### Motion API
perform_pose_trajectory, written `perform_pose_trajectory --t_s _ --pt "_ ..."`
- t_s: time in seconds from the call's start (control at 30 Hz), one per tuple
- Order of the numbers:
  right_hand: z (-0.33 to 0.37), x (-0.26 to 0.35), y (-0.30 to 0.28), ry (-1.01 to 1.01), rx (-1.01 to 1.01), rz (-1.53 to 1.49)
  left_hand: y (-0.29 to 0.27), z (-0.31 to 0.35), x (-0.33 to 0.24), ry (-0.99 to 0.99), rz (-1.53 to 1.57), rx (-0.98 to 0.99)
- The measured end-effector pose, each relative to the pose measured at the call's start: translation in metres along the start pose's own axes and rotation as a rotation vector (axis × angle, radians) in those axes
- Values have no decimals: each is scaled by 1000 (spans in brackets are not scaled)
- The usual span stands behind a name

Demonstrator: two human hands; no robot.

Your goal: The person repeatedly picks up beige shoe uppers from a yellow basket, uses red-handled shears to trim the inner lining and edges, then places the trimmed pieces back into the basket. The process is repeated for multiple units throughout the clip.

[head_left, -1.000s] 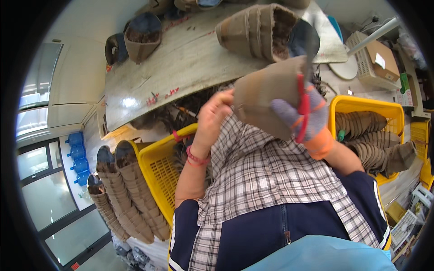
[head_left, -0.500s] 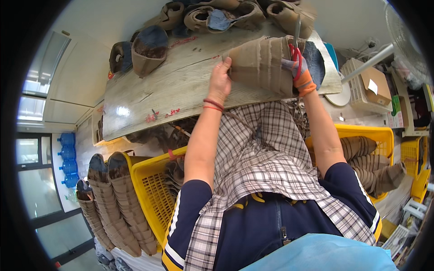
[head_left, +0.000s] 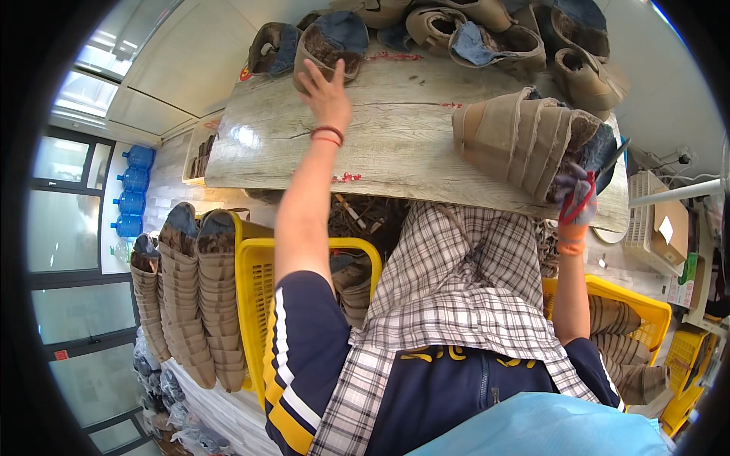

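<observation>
My bare left hand (head_left: 328, 100) reaches to the far left of the table, fingers spread over the near side of a tan shoe upper (head_left: 303, 67) with blue and dark furry lining. Whether the fingertips touch it I cannot tell. My right hand (head_left: 576, 199), in a grey and orange glove, has scissors with red handles (head_left: 584, 199) in its fingers, blades pointing up and right. It is against the wide end of a stack of nested tan uppers (head_left: 502, 140), which lies on its side at the table's right. How firmly it touches the stack is hidden.
More uppers (head_left: 498, 45) stand along the far edge of the wood-patterned table (head_left: 380, 144). Yellow baskets (head_left: 255, 304) flank my lap, and tall stacks of uppers (head_left: 182, 296) rise at the left. A white pole (head_left: 677, 191) and a cardboard box (head_left: 660, 228) are at the right.
My left hand has let go of the nested stack and moved far left to the separate upper. My right hand stays at the stack's wide end with the scissors. The view has shifted.
</observation>
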State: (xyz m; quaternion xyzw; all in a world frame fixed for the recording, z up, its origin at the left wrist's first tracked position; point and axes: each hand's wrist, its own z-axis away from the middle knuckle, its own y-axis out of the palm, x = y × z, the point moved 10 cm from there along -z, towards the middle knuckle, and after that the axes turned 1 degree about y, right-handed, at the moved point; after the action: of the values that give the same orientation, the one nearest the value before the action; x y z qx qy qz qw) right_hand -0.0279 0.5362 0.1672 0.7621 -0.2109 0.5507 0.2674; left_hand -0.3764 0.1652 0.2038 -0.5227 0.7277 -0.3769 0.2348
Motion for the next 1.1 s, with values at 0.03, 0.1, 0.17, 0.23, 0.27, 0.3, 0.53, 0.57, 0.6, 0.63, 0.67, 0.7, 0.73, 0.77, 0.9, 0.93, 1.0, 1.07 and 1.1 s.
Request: perform_pose_trajectory --t_s 0.03,0.1,0.17,0.23,0.27,0.3,0.53,0.57,0.6,0.63,0.67,0.7,0.73,0.77,0.9,0.93,1.0,1.07,1.1 --pt "7 -2 -7 17 -8 -14 12 -9 14 0 -41 81" --pt "21 -9 -23 69 -55 -28 23 -11 27 11 -48 177" --pt "34 -9 -35 88 -60 -2 28 -4 32 30 19 205" --pt "54 -5 -39 181 -98 -54 8 16 48 119 280 68" --pt "61 1 -38 185 -77 -2 -2 32 57 158 407 1" --pt "72 7 -41 185 -78 57 -25 43 54 133 522 -54" --pt "112 15 -8 257 39 172 -16 27 98 -127 583 -75" --pt "119 10 -9 258 51 167 0 19 99 -212 594 3" --pt "124 8 -11 256 50 170 21 7 93 -288 616 86" --pt "133 7 -9 328 17 219 37 2 97 -374 621 165" --pt "139 7 -3 348 33 225 52 -5 101 -389 653 208" --pt "147 -4 -5 401 35 242 73 -4 111 -412 685 253" --pt "155 -16 -7 460 39 259 93 4 118 -437 713 303" --pt "163 -20 -2 518 62 219 82 13 131 -445 590 66" --pt "170 -22 0 583 89 323 35 43 103 -399 536 -100" --pt "169 -24 4 596 152 340 20 57 100 -372 520 -119" --pt "154 -17 34 443 265 322 -28 91 94 -330 473 -155" --pt "140 -9 56 149 402 703 -81 123 60 -291 481 -159" --pt "137 2 75 131 439 765 -101 142 44 -246 447 -147"
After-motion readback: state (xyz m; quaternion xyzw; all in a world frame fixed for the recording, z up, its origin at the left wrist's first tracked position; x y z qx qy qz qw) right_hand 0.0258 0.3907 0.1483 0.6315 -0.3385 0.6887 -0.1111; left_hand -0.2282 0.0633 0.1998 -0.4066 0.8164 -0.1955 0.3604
